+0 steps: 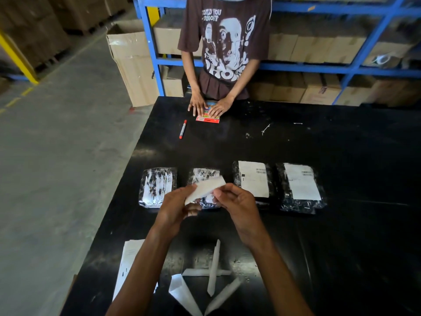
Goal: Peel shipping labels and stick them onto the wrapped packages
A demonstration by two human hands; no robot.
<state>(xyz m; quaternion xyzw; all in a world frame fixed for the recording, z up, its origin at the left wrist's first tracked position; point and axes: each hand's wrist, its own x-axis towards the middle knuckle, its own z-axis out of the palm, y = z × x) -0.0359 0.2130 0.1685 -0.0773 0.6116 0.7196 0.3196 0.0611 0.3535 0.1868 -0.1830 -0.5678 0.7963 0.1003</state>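
Observation:
Several wrapped packages lie in a row on the black table [341,236]. The two on the right, one [253,182] and the other [301,185], carry white labels. The far-left package [158,187] is bare, and the second package [205,173] is partly hidden behind my hands. My left hand [175,208] and my right hand [237,201] both pinch a curled white label [205,189] just above that second package. A stack of label sheets [129,263] lies near the table's left front edge.
Curled white backing strips [214,270] lie on the table in front of me. A red marker [183,129] lies further back. Across the table a person presses both hands on a colourful flat pack [208,118]. Blue shelving with cardboard boxes [319,49] stands behind.

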